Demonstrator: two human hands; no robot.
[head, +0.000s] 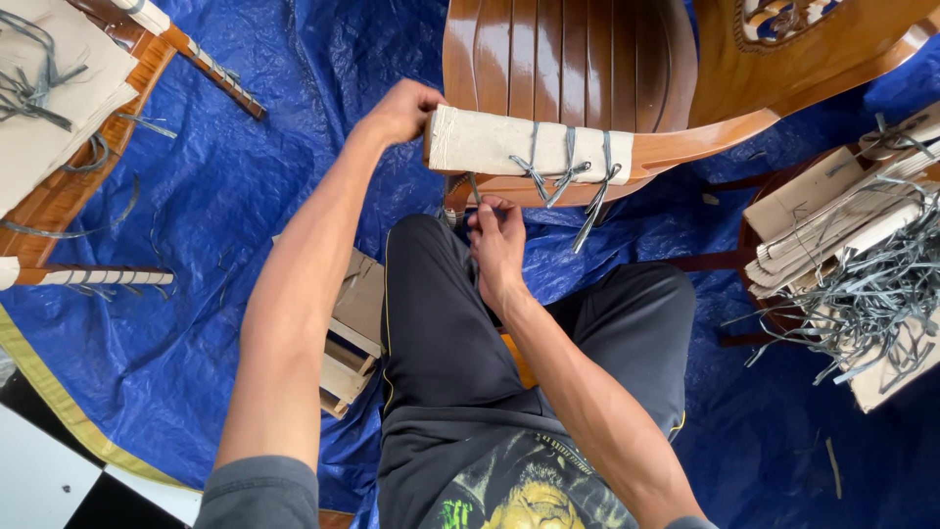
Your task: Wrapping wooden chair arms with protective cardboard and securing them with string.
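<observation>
Head view: the left hand (403,110) grips the beige cardboard wrap (529,147) on the glossy brown wooden chair's (573,59) rail, the right hand (497,240) pinching the grey plastic strap (474,189) beneath; best pulled taut, wrap steadied.

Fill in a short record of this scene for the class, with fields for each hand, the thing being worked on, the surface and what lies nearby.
Left hand: left hand grips the end of the cardboard-wrapped wooden chair arm.
Right hand: right hand pinches a thin grey plastic strap below the wrap.
Wrap: already tied with grey knotted straps.
Furniture: glossy brown wooden chair.
Surface: crumpled blue tarpaulin.
Nearby: stack of cardboard pieces and loose grey straps at right.
</observation>
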